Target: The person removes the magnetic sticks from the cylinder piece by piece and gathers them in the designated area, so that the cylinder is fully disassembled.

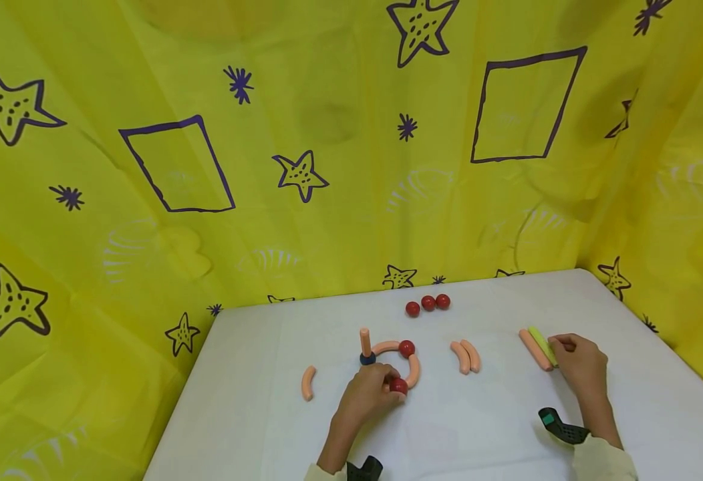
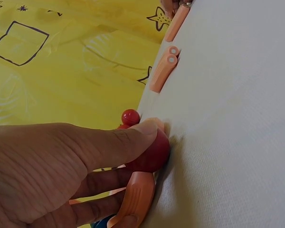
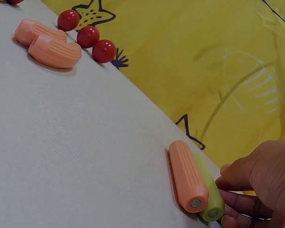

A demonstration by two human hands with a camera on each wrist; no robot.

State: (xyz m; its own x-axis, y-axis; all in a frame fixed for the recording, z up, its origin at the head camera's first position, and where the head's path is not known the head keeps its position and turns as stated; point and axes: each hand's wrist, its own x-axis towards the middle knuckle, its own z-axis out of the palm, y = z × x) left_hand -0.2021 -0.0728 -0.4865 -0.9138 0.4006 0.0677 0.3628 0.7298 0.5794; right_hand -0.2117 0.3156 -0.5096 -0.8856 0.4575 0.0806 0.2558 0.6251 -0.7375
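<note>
1. Gripping a red ball (image 1: 398, 387), the left hand (image 1: 365, 394) has thumb and fingers closed round it, at 5 o'clock on a ring of pieces (image 1: 413, 369).
2. The right hand (image 1: 584, 364) touches a green rod (image 1: 542, 345) from its 3 o'clock side; whether its bent fingers pinch it, I cannot tell.
3. That rod lies on the table (image 1: 448, 427), long axis 11 to 5 o'clock, parallel to and beside a peach rod (image 1: 534, 350).
4. At the ring's 10 o'clock, an upright stick (image 1: 365, 341) points to 12 from a blue ball (image 1: 367, 359).
5. A lone curved piece (image 1: 307, 383) lies at the ring's 9, its long axis 12 to 6; a curved pair (image 1: 470, 356) at 3; three red balls (image 1: 428, 303) at 1.
6. The left wrist view reveals a curved segment (image 2: 135, 199) touching the held ball, masked by the hand in the head view.
7. The right wrist view shows silvery discs (image 3: 195, 204) in both rods' near ends, indistinct from the head.
</note>
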